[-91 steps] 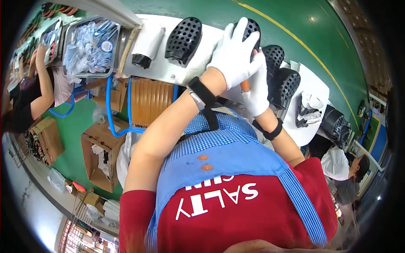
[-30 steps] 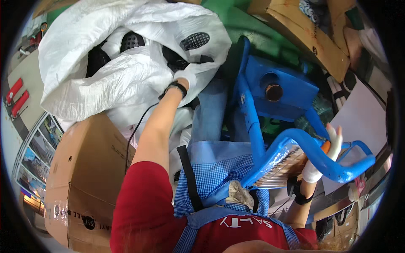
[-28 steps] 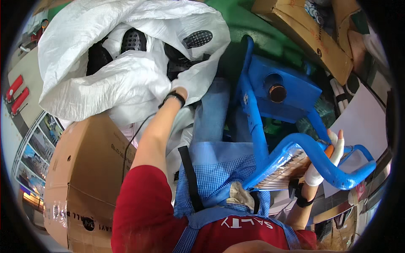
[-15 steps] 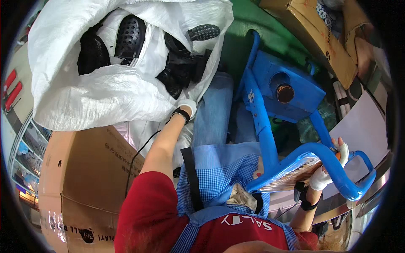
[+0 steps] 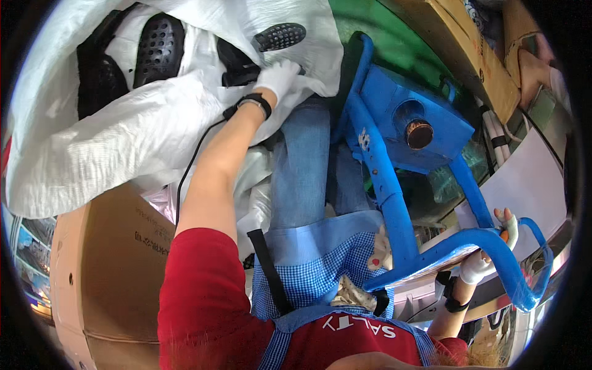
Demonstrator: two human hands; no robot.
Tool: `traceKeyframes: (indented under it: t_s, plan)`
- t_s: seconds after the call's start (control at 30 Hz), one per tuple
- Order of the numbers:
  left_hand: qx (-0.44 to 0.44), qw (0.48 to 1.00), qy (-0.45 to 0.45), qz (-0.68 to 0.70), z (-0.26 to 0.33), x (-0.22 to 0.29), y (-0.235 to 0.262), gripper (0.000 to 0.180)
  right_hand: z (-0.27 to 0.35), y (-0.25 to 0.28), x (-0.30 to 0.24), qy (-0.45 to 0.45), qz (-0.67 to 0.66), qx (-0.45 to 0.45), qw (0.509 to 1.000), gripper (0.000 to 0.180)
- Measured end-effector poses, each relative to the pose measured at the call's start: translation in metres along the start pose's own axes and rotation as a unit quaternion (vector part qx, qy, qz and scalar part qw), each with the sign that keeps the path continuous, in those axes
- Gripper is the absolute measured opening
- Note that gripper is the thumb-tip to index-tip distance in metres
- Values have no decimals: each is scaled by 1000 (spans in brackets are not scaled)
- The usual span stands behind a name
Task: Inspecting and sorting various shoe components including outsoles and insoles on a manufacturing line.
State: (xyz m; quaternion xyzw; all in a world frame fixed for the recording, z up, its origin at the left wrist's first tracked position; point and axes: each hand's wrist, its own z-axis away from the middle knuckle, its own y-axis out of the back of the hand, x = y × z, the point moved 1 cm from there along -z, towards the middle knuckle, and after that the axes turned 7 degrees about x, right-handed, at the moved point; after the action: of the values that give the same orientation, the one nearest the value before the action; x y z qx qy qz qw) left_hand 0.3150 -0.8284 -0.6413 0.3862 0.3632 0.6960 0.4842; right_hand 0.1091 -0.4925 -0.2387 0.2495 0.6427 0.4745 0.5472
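- Red shirt and blue checked apron fill the bottom of the view; black strap runs across the apron.
- Brown cardboard box sits low left, just beside the left upper arm; its side wall blocks the room on that side.
- Right hand, white-gloved, low right, behind the curved blue tube of the blue metal frame. Fingers look spread and raised, with something orange at the fingertips; cannot tell if it is gripped.
- White flat surface lies just beyond the right hand, edge bending toward the rim.
- The frame stands between the two arms, its long bar running up past the blue-jeaned legs; it carries a blue box with a round rusty hole.
- Left hand, white glove, black wristband, reaches far up to the big white plastic bag. Fingers curled onto the bag's rim fold, touching a black piece there; grip not clear.
- The bag holds black perforated shoe soles: one oval top left, one more at the mouth just above the left hand, others dark and half hidden.
- The bag droops over the box top, crowding the left side.
- Green floor shows beyond the frame; brown cardboard top right.
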Motion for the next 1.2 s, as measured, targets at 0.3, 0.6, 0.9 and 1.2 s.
traceKeyframes:
  t_s: [0.3, 0.6, 0.9, 1.2]
  plan:
    - [-242, 947, 212, 22, -26, -16, -52, 23, 3, -1, -14, -24, 30, 6, 999, 71]
    - [-287, 915, 216, 182, -3, 3, -54, 103, 3, 8, -9, 5, 74, -11, 997, 82]
    - [-260, 897, 314, 172, -21, 34, -18, 107, 7, 7, -7, -52, 0, 22, 998, 78]
    - [-206, 961, 36, 184, 4, 17, -20, 87, 3, 5, -7, -13, 19, 17, 1000, 90]
